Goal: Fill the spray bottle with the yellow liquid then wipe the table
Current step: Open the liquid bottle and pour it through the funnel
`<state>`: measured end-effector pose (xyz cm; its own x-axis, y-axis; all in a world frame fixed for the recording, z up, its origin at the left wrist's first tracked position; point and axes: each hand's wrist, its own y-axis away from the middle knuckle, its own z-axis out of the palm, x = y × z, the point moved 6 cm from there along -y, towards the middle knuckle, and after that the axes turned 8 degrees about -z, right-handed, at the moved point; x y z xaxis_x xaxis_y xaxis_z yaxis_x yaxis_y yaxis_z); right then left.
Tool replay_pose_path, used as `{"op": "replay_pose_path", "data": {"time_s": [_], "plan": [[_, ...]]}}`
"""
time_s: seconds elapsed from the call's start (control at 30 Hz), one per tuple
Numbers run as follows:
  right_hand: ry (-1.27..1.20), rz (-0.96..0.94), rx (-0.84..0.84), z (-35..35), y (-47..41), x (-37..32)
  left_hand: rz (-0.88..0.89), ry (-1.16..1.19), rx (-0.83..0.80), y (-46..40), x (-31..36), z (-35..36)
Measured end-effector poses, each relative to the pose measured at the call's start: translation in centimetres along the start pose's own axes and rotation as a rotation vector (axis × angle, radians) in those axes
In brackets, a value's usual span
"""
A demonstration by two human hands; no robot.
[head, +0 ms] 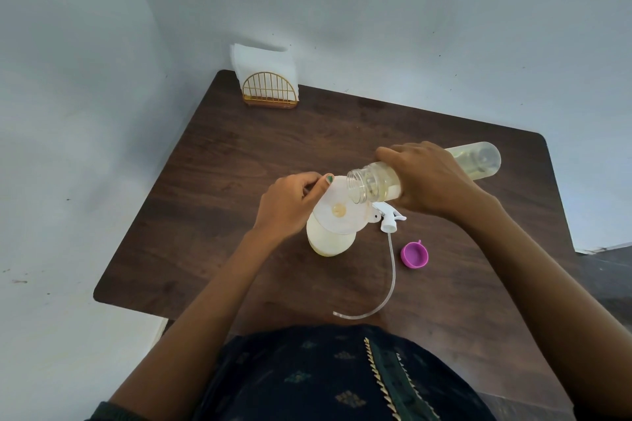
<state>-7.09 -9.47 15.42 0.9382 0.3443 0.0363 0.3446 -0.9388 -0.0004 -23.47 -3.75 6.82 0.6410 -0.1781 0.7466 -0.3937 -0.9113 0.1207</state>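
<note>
Nearest to us, at the bottom of the frame, we see a dark patterned garment [328, 376] of the person. Just above it, on the dark wooden table [212, 181], lies the curved clear tube of the white spray head [390, 219], and to its right a purple cap [414, 255] sits with the open side up. In the middle of the frame the spray bottle [330, 239] stands upright, with some pale yellow liquid inside, and a clear funnel [342, 207] sits in its mouth. Our left hand [290, 203] pinches the funnel rim, fingers curled on it. Our right hand [431, 178] is clamped around a clear refill bottle [478, 161] of yellow liquid, tilted almost flat, its open mouth just over the funnel. Farther, in the upper left of the frame, a gold napkin holder [269, 90] with white napkins [263, 61] stands at the table corner, near the wall.
</note>
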Motion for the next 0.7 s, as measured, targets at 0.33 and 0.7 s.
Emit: {"op": "replay_pose_path", "data": {"time_s": [0.33,0.7], "plan": [[-0.02,0.016,-0.007,-0.5,0.1,-0.2,-0.014,-0.014,-0.003,0.0,0.0,0.0],[-0.027,0.011,0.001,-1.1,0.1,-0.2,-0.002,-0.004,-0.008,0.2,0.2,0.0]]}}
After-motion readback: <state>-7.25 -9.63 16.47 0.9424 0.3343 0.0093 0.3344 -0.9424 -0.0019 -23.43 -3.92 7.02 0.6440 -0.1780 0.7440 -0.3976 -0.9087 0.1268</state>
